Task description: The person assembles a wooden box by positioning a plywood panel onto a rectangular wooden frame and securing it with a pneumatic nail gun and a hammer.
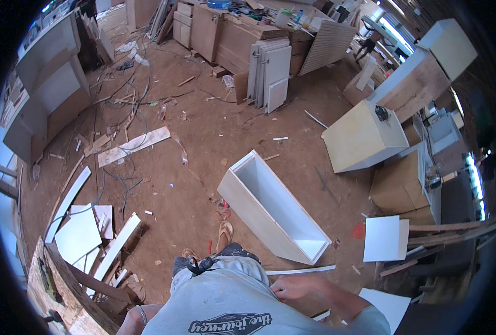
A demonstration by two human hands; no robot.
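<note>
White-lined box (255,218) lies ahead; right hand (290,287) curls against shirt (220,290), grip unclear; left hand hidden.

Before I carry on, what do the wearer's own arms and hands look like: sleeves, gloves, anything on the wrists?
The right hand is ungloved, its forearm bare below a short, pale blue-grey sleeve. A thin, pale band circles the left arm; the left hand isn't clearly visible.
</note>
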